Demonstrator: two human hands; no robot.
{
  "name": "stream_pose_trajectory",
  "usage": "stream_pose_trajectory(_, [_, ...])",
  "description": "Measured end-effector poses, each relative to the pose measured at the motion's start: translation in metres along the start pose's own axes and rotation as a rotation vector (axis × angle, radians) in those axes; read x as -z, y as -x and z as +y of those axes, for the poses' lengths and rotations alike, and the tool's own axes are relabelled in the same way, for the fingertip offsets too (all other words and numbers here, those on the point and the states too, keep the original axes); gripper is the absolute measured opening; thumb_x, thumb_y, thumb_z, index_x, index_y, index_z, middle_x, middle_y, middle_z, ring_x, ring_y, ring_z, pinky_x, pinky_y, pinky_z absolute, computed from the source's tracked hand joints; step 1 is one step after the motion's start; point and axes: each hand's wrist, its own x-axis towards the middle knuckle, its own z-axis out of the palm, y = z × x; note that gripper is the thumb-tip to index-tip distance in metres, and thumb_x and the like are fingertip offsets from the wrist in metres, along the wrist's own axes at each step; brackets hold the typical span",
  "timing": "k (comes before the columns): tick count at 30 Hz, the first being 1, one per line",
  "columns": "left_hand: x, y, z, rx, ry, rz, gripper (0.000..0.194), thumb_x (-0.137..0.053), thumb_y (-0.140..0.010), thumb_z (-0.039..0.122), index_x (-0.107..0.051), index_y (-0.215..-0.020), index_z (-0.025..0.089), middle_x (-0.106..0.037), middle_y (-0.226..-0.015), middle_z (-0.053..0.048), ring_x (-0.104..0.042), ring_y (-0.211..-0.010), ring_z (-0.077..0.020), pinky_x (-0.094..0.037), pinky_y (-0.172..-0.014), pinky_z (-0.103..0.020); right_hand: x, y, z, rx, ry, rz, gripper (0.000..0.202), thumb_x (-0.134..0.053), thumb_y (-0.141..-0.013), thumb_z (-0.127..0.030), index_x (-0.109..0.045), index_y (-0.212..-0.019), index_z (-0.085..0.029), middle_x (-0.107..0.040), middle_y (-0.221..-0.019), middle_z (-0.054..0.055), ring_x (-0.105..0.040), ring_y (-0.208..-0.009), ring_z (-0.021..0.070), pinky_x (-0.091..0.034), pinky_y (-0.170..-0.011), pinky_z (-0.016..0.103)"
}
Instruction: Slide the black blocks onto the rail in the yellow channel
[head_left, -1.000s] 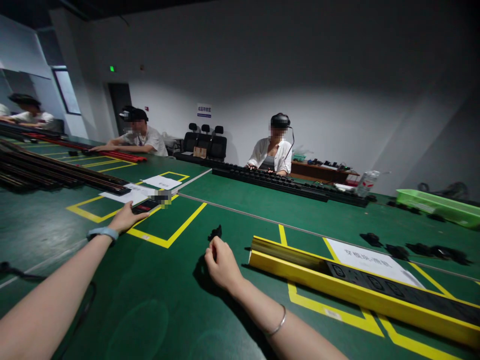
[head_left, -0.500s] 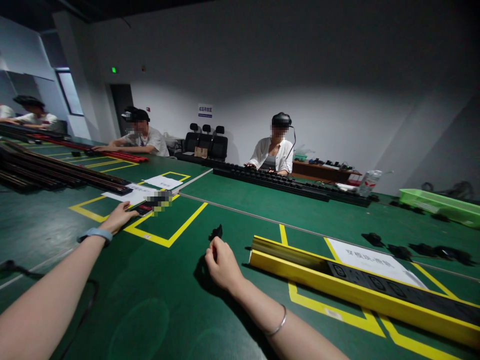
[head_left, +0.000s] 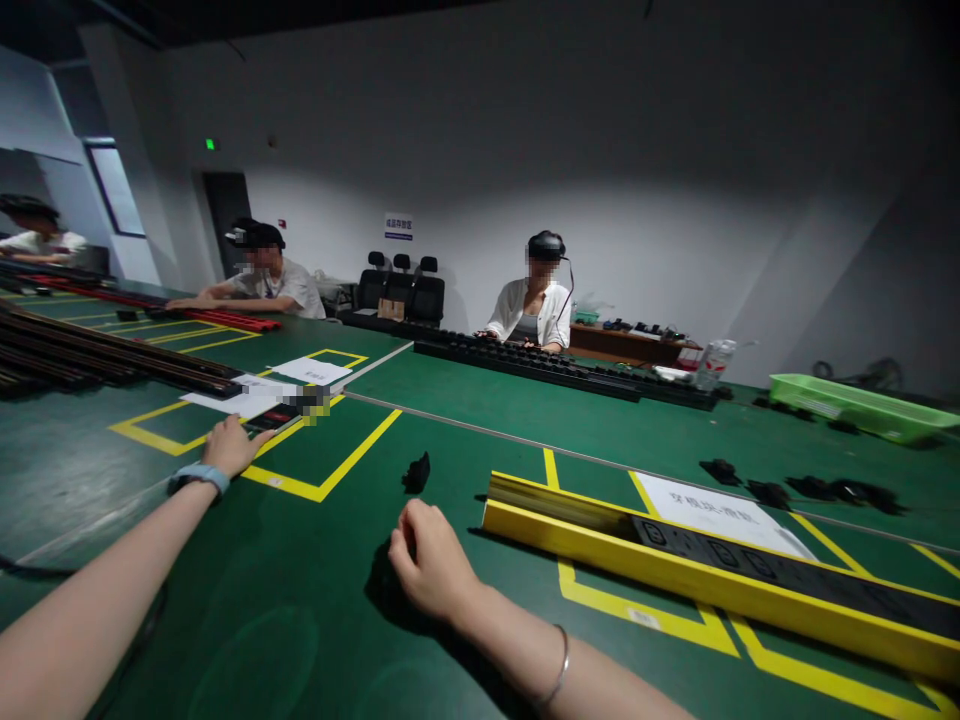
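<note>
My left hand [head_left: 229, 447] reaches forward at the left, its thumb and fingers at the near end of a dark flat object [head_left: 275, 418] with some red on it. Part of that object is pixelated, so its kind is unclear. Closer to me, my right hand [head_left: 431, 560] is curled above the green table, back upward; no object shows in it, though the fingertips are hidden. Just beyond its knuckles a small black part [head_left: 416, 473] sits on the table, apart from the hand. Right of that hand lies a long yellow channel rail [head_left: 637, 560] with black modules [head_left: 712, 552] inside.
Dark long rails [head_left: 112, 350] are stacked at the left. Printed sheets [head_left: 720, 512] and yellow tape outlines mark the table. Several black parts [head_left: 769, 493] and a green basket [head_left: 855, 405] lie at the right. Across the table, a co-worker [head_left: 529, 305] sits behind a long black strip [head_left: 525, 362].
My right hand has drawn back from the small black part, leaving it on the table. My left hand stays at the dark flat object. The view has shifted slightly right.
</note>
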Motion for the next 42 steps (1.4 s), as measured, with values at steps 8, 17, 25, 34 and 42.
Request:
stream_pose_trajectory(8, [0.009, 0.041, 0.086, -0.281, 0.007, 0.036, 0.056, -0.043, -0.083, 0.048, -0.049, -0.121, 0.007, -0.052, -0.123, -0.02, -0.042, -0.121, -0.0331, -0.024, -0.104, -0.044, 0.094, 0.131, 0.022, 0.156, 0.186, -0.22, 0.014, -0.045, -0.072, -0.013, -0.037, -0.072, -0.024, -0.054, -0.07, 0.002, -0.046, -0.063, 0.0152, -0.037, -0.056, 0.025])
stream_pose_trajectory(17, [-0.014, 0.158, 0.245, -0.679, 0.484, -0.349, 0.081, -0.062, -0.072, 0.054, -0.032, -0.143, 0.027, -0.027, -0.149, -0.014, -0.035, -0.132, -0.033, -0.032, -0.104, -0.042, 0.177, 0.194, 0.068, -0.22, 0.11, -0.124, 0.014, -0.04, -0.09, -0.024, -0.042, -0.076, -0.025, -0.055, -0.073, 0.005, -0.051, -0.065, 0.0168, -0.044, -0.061, 0.029])
stream_pose_trajectory(25, [-0.043, 0.167, 0.28, -0.652, 0.413, -0.198, 0.04, -0.049, -0.083, 0.042, -0.063, -0.112, 0.018, -0.06, -0.115, -0.013, -0.054, -0.111, -0.0282, -0.039, -0.099, -0.041, 0.176, 0.187, 0.062, -0.17, 0.198, -0.262, 0.011, -0.04, -0.086, -0.02, -0.043, -0.076, -0.022, -0.055, -0.078, 0.004, -0.05, -0.071, 0.0163, -0.043, -0.065, 0.028])
stream_pose_trajectory(34, [-0.059, 0.159, 0.262, -0.292, 0.274, -0.021, 0.057, -0.055, -0.071, 0.03, -0.05, -0.122, 0.004, -0.05, -0.119, -0.022, -0.047, -0.116, -0.0348, -0.035, -0.102, -0.046, 0.183, 0.191, 0.061, -0.202, 0.103, -0.219, 0.01, -0.041, -0.084, -0.018, -0.044, -0.076, -0.021, -0.054, -0.078, 0.003, -0.047, -0.072, 0.0153, -0.04, -0.066, 0.027])
stream_pose_trajectory(42, [-0.058, 0.155, 0.259, -0.18, 0.35, -0.032, 0.08, -0.061, -0.071, 0.043, -0.033, -0.135, 0.004, -0.049, -0.127, -0.023, -0.045, -0.123, -0.0335, -0.036, -0.102, -0.04, 0.184, 0.189, 0.061, -0.194, 0.105, -0.2, 0.008, -0.042, -0.079, -0.013, -0.044, -0.075, -0.02, -0.053, -0.076, 0.001, -0.046, -0.071, 0.0146, -0.037, -0.065, 0.026])
